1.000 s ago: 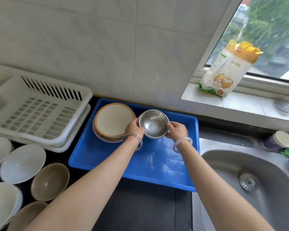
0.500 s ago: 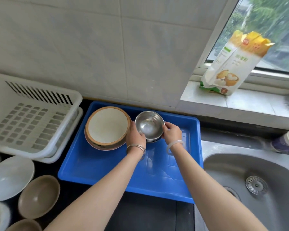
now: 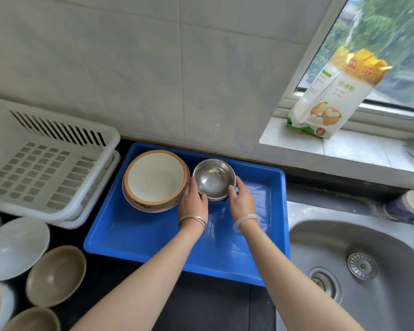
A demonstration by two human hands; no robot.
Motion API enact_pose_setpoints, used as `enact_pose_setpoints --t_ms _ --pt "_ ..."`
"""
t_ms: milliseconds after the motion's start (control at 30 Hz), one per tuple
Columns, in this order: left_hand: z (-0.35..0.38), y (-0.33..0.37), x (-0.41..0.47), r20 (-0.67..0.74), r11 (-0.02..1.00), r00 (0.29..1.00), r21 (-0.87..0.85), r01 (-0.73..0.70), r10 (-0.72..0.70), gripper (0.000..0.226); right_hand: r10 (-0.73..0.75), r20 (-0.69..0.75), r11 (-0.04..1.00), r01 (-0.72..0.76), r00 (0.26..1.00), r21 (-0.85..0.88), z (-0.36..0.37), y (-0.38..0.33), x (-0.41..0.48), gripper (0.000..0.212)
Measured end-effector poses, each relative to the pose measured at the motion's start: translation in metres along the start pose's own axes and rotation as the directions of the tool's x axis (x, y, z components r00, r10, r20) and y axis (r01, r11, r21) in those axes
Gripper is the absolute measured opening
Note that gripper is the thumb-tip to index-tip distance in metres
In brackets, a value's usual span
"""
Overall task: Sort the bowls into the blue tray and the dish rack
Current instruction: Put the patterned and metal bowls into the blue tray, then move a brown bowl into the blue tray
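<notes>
Steel bowls stacked at the blue tray's far edge, left hand and right hand loosely cupping either side — lift away evenly, don't nudge the neighbouring ceramic bowl.

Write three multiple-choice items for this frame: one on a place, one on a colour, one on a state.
1. Where do the steel bowls sit?
A. in the sink
B. in the blue tray
C. in the dish rack

2. What colour is the dish rack?
A. white
B. red
C. black

3. What does the dish rack hold?
A. steel bowls
B. plates
C. nothing visible

Answers: 1 B, the stack rests at the tray's far side between the left hand and right hand. 2 A, pale plastic throughout. 3 C, its grid floor shows bare.
</notes>
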State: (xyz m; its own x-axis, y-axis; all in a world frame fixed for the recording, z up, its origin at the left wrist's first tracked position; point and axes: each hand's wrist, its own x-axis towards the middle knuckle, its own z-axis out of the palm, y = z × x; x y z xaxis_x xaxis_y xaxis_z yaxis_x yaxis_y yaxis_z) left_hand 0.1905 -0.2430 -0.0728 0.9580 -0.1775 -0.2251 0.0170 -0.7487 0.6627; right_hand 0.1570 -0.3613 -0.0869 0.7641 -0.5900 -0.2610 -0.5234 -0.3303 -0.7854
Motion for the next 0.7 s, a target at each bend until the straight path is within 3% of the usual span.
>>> enact_pose_setpoints --t_ms 167,367,500,700 --pt "-0.011 -0.002 -0.007 0.059 1.0 0.998 -0.017 -0.011 0.012 0.059 0.037 0.049 0.999 -0.039 0.998 0.036 -0.011 -0.001 -0.01 0.035" --pt "-0.045 -0.028 -0.041 0.038 0.991 0.998 -0.118 0.061 -0.056 0.032 0.023 0.077 0.999 -0.027 0.997 0.046 -0.026 -0.005 -0.049 0.032" --pt "-0.08 -0.063 -0.084 -0.003 0.965 0.993 -0.235 0.118 -0.122 0.024 -0.002 0.161 0.987 -0.024 0.987 0.16 -0.017 -0.013 -0.094 0.023" --pt "-0.125 -0.129 -0.157 -0.11 0.912 0.956 -0.347 0.219 -0.271 0.023 -0.045 0.379 0.986 -0.02 0.924 0.166 0.037 -0.026 -0.168 0.02"
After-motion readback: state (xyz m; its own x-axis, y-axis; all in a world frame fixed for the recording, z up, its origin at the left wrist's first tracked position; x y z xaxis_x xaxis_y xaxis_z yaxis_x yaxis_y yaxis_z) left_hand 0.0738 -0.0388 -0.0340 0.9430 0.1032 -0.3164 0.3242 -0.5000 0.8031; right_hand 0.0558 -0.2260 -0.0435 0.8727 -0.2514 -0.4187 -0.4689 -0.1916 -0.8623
